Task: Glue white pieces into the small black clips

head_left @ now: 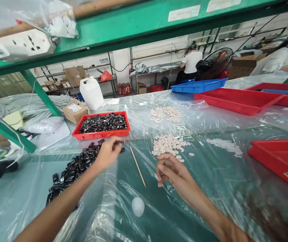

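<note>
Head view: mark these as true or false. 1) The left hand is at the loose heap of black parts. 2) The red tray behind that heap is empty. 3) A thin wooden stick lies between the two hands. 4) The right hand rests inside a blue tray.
1) True: the left hand is at the top of the heap of black parts, fingers pinched, seemingly on one.
2) False: the red tray is full of black parts.
3) True: the wooden stick lies on the plastic sheet between them.
4) False: the right hand hovers near the pale pieces; the blue tray sits far back.
</note>
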A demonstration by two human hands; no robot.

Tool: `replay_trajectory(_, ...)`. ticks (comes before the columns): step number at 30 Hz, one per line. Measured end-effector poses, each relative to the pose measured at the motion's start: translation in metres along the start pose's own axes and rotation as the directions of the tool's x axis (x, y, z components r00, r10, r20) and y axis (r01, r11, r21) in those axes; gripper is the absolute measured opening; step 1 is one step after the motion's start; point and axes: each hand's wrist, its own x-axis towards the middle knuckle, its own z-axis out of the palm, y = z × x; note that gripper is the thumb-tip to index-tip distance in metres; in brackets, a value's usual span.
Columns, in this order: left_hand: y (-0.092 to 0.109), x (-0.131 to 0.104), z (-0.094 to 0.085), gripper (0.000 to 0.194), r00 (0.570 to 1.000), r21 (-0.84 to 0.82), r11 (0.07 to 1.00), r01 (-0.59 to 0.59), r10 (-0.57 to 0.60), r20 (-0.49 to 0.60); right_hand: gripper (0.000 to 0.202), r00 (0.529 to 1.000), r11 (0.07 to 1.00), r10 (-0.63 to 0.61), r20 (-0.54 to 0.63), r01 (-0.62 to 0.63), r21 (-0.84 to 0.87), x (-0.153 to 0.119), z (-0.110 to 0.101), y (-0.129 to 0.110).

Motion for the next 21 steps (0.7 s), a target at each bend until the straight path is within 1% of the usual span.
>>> replay_trajectory(2, -0.03, 0.046, -0.018, 0.023, 0.995, 0.154, 0.986, 0.061, -0.049, -0.084, 0.054, 1.0, 1.0, 0.013, 0.008, -0.013, -0.023, 0.003, -0.004, 0.004)
replay_trajectory(3, -0.042, 0.06, -0.027, 0.026, 0.991, 0.222, 0.971, 0.093, -0.069, -0.114, 0.056, 1.0, 0.999, 0.013, 0.007, -0.013, -0.034, 0.003, -0.005, 0.005)
replay_trajectory(4, -0.052, 0.068, -0.034, 0.029, 0.988, 0.284, 0.951, 0.12, -0.085, -0.131, 0.058, 1.0, 0.999, 0.011, 0.005, -0.01, -0.044, 0.003, -0.005, 0.004)
replay_trajectory(5, -0.059, 0.069, -0.04, 0.028, 0.984, 0.339, 0.929, 0.145, -0.101, -0.143, 0.06, 1.0, 0.998, 0.007, 0.005, -0.007, -0.055, 0.003, -0.005, 0.003)
replay_trajectory(6, -0.064, 0.063, -0.043, 0.028, 0.984, 0.39, 0.907, 0.16, -0.113, -0.14, 0.061, 1.0, 0.998, 0.004, 0.01, -0.003, -0.069, 0.002, -0.005, 0.002)
replay_trajectory(7, -0.068, 0.051, -0.044, 0.026, 0.984, 0.436, 0.884, 0.166, -0.122, -0.126, 0.061, 1.0, 0.996, 0.002, 0.019, 0.0, -0.085, 0.001, -0.005, 0.0)
replay_trajectory(9, -0.07, 0.016, -0.038, 0.018, 0.988, 0.517, 0.842, 0.156, -0.138, -0.074, 0.059, 0.999, 0.994, 0.001, 0.041, 0.003, -0.111, -0.001, -0.005, -0.003)
replay_trajectory(11, -0.071, -0.024, -0.029, 0.017, 0.987, 0.583, 0.799, 0.149, -0.159, -0.033, 0.056, 0.997, 0.987, 0.005, 0.077, 0.007, -0.161, -0.002, -0.004, -0.005)
replay_trajectory(13, -0.07, -0.058, -0.021, 0.02, 0.984, 0.63, 0.762, 0.147, -0.179, -0.013, 0.048, 0.988, 0.942, 0.024, 0.152, 0.029, -0.335, -0.005, -0.004, -0.005)
replay_trajectory(14, -0.07, -0.071, -0.019, 0.02, 0.983, 0.648, 0.748, 0.143, -0.184, -0.005, 0.042, 0.978, 0.893, 0.05, 0.201, 0.046, -0.447, -0.007, -0.004, -0.006)
replay_trajectory(16, -0.071, -0.087, -0.018, 0.017, 0.983, 0.674, 0.727, 0.128, -0.183, 0.012, 0.029, 0.948, 0.776, 0.137, 0.288, 0.078, -0.626, -0.011, -0.004, -0.006)
replay_trajectory(17, -0.071, -0.09, -0.019, 0.014, 0.983, 0.685, 0.719, 0.115, -0.181, 0.024, 0.024, 0.931, 0.734, 0.189, 0.312, 0.077, -0.675, -0.014, -0.004, -0.005)
replay_trajectory(18, -0.073, -0.091, -0.02, 0.014, 0.983, 0.694, 0.713, 0.098, -0.177, 0.043, 0.025, 0.915, 0.706, 0.241, 0.325, 0.064, -0.705, -0.016, -0.005, -0.005)
replay_trajectory(21, -0.076, -0.088, -0.019, 0.022, 0.976, 0.719, 0.694, 0.028, -0.173, 0.129, 0.042, 0.866, 0.627, 0.388, 0.315, 0.002, -0.779, -0.021, -0.003, -0.001)
